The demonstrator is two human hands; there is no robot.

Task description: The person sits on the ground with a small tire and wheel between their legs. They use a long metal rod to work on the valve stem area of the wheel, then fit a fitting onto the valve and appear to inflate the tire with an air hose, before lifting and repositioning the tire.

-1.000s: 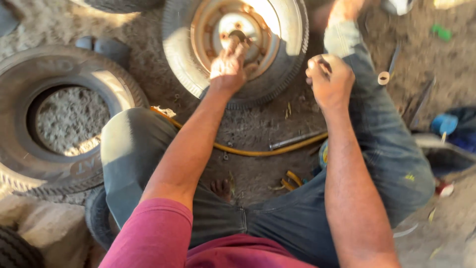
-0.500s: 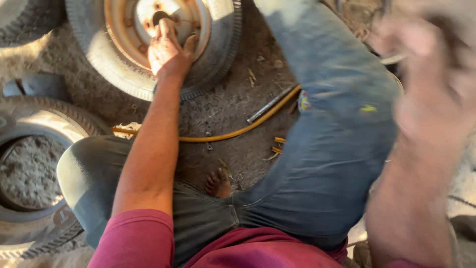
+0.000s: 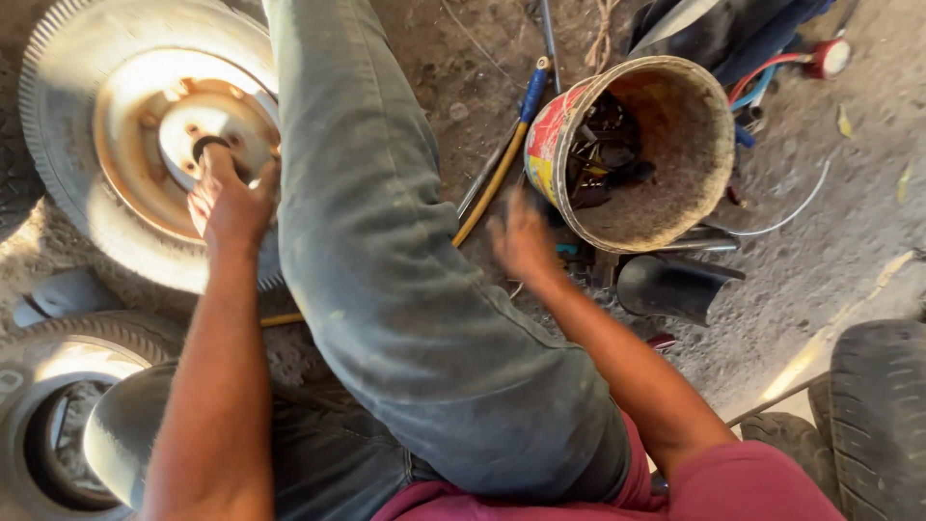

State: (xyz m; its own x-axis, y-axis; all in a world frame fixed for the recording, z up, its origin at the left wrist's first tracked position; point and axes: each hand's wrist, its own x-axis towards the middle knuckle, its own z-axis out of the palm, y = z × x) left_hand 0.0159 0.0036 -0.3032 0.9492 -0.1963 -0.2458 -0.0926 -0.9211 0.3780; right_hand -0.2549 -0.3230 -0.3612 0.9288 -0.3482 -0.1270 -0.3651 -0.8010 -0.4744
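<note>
I observed the wheel (image 3: 125, 145), a tyre on a rusted steel rim, lying flat on the dirt at about ten o'clock in the view. The left hand (image 3: 230, 203) rested on the rim's hub, fingers curled loosely over the centre hole; I could not confirm whether they gripped anything there. The person's raised leg in grey-blue trousers (image 3: 405, 280) crossed the middle of the view and covered the wheel's right edge.

At roughly one o'clock from that leg, the right hand (image 3: 524, 241) was low over the ground just beside a tipped bucket (image 3: 675, 164). The hand was blurred, so I cannot tell whether its fingers were spread or closed. The bucket's mouth faced the camera and dark metal parts (image 3: 603, 154) lay inside. A yellow hose (image 3: 492, 183) with a blue end ran from beneath the leg toward twelve o'clock.

Further tyres lay at seven o'clock (image 3: 58, 425) and five o'clock (image 3: 883, 415).
</note>
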